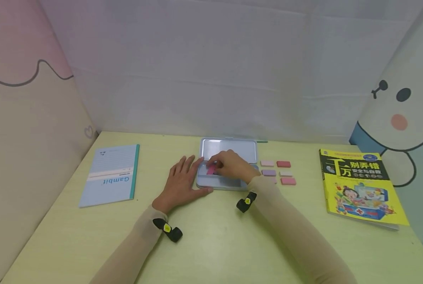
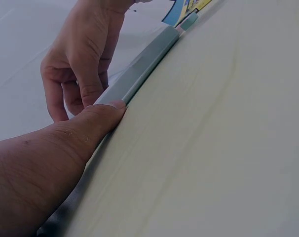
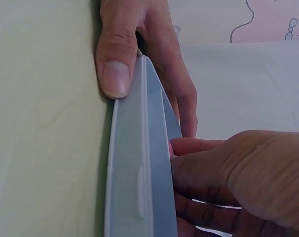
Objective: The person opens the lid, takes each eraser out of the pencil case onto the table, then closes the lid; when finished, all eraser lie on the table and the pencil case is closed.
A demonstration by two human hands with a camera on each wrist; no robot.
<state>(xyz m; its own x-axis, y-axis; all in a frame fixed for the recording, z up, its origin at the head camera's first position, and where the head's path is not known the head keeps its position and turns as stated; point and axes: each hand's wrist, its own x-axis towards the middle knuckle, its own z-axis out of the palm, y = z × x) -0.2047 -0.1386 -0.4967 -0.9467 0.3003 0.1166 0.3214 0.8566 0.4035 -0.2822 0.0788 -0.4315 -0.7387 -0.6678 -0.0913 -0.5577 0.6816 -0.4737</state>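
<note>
A pale blue pencil case (image 1: 229, 182) lies with its lid raised at the back, in the middle of the table. My right hand (image 1: 231, 165) reaches over the case and pinches a magenta eraser (image 1: 211, 170) at the left part of its rear compartment. Only a pink sliver of it shows by the fingertips in the right wrist view. My left hand (image 1: 183, 183) lies spread at the case's left end. Its thumb (image 3: 116, 79) rests on the front edge, and the other fingers stretch straight towards the back left corner.
Several erasers in pink, red, purple and white (image 1: 286, 173) lie in rows right of the case. A workbook (image 1: 108, 173) lies at the left. A yellow book (image 1: 360, 189) lies at the right. A white cloth (image 1: 215, 79) hangs behind the table.
</note>
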